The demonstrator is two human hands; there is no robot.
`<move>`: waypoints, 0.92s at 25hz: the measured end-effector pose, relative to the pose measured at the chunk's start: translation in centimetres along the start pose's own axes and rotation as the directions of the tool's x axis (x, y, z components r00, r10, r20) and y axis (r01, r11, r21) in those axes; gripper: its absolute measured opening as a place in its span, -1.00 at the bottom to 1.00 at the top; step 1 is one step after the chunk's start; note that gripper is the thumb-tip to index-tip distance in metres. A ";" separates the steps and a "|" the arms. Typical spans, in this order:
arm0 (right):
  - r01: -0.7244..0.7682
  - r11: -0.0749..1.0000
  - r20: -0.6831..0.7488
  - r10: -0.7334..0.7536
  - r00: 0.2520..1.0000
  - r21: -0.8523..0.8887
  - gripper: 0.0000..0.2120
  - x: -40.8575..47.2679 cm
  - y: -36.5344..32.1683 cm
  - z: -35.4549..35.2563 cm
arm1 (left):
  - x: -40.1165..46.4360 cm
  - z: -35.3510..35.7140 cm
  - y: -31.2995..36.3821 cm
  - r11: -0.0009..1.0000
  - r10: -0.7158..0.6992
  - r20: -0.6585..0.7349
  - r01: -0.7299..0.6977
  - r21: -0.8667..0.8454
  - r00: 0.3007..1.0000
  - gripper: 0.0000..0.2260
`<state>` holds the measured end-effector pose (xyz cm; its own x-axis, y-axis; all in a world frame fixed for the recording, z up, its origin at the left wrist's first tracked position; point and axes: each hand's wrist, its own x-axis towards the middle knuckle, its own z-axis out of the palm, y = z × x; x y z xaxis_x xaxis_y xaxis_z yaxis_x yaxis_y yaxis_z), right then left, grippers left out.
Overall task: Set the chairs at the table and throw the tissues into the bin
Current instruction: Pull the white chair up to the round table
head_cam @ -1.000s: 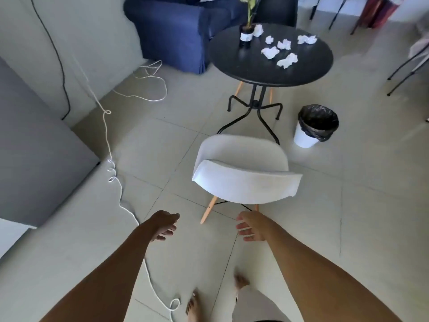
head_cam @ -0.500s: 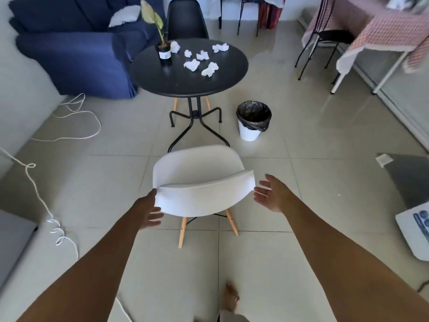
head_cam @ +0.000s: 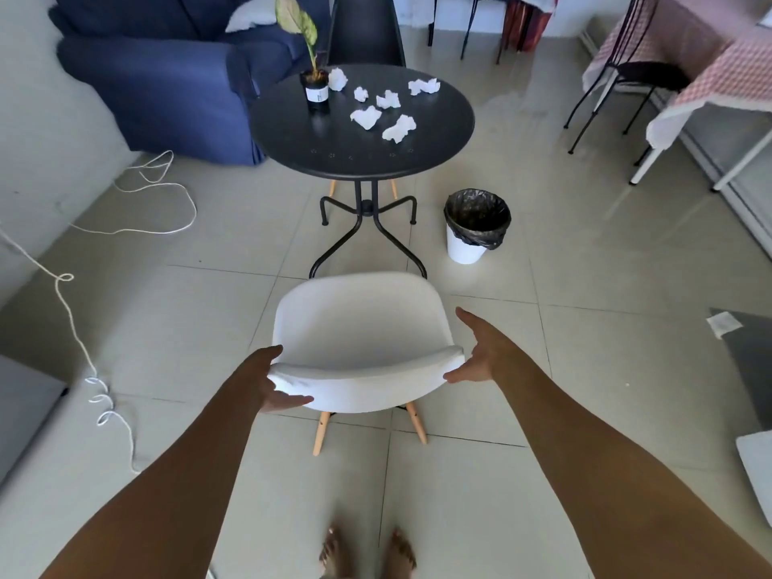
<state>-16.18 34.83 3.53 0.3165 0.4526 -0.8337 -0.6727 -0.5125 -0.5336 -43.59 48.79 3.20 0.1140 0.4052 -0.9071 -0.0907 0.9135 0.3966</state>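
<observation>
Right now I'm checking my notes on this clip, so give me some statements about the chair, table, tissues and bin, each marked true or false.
1. The left hand is on the backrest of the white chair. True.
2. The crumpled tissues lie inside the bin. False: they lie on the black round table.
3. The bin stands on the floor, apart from the table's legs. True.
4. The right hand holds a tissue. False: it is open at the backrest's right end.
5. A potted plant stands on the table. True.
</observation>
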 end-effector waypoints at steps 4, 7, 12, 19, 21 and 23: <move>-0.156 0.985 0.051 0.152 0.987 0.078 -0.48 0.4 0.3 0.5 | 0.7 0.4 0.3 0.995 -0.067 0.046 0.071 -0.072 0.997 -0.49; -0.265 0.939 0.054 0.260 0.964 0.218 -0.36 1.0 0.6 0.2 | 0.5 1.1 0.4 0.996 -0.088 0.002 0.088 -0.029 0.996 -0.68; -0.281 0.952 0.008 0.282 0.959 0.125 -0.37 1.7 0.3 0.9 | -0.6 1.7 0.8 0.994 -0.085 0.002 0.085 0.062 0.996 -0.81; -0.155 0.986 0.032 0.153 0.988 0.065 -0.18 2.6 -3.6 2.8 | 0.9 4.1 5.2 0.955 0.061 0.032 -0.067 0.290 0.998 -0.82; -0.154 0.984 0.023 0.152 0.988 0.092 -0.40 3.6 -5.7 3.4 | 1.7 5.3 7.7 0.978 0.079 0.016 -0.080 0.192 0.997 -0.60; -0.156 0.978 0.050 0.151 0.987 0.135 -0.55 4.9 -7.6 4.0 | 4.2 6.2 9.6 0.973 0.111 0.077 -0.124 0.194 0.991 -0.48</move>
<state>-12.23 43.87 4.03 0.1777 0.4056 -0.8966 -0.7981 -0.4736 -0.3724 -37.84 59.53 4.05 0.1788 0.5057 -0.8440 0.0900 0.8458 0.5259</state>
